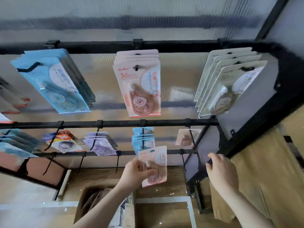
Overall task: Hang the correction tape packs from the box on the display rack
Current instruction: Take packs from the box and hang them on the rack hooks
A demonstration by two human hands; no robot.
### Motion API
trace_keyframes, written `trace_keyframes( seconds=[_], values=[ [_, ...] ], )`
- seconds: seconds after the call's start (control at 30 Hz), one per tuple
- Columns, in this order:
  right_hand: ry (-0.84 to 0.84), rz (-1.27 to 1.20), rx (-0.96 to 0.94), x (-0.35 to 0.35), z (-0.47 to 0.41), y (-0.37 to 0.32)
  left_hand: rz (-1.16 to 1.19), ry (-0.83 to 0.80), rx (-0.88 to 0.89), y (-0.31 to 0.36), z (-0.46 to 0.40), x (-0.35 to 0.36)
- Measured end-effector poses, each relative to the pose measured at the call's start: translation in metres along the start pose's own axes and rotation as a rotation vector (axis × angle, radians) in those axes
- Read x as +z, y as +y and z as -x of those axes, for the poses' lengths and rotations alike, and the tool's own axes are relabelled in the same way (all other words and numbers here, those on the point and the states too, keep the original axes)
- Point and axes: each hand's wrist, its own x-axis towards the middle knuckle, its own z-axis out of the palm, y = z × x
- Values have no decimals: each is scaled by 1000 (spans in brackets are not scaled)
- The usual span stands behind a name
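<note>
My left hand (134,174) grips a pink correction tape pack (154,165) by its left edge and holds it upright in front of the lower rails of the black display rack (115,123). Just right of it, one pink pack (186,137) hangs alone on a middle-rail hook. My right hand (221,172) rests on the rack's right frame, fingers curled over a dark part of it. Below, an open cardboard box (92,199) on the floor holds more packs.
Blue (52,83), pink (138,84) and pale green (225,86) packs hang from the top rail. The middle rail carries red-blue, purple (100,144) and light blue (143,139) packs. Several bare hooks hang on the lowest rail. Brown cardboard (263,170) leans at the right.
</note>
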Motion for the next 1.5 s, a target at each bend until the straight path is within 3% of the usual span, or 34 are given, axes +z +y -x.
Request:
trace_keyframes(
  seconds=[0.13,0.5,1.5],
  values=[
    [-4,20,-17,-5,-3,27,-2,-59,24,19,-10,43],
    [-41,-7,-14,6,-15,54,-58,-37,31,29,-33,122],
    [-120,96,-51,9,-6,63,-39,-176,41,41,-67,133]
  ],
)
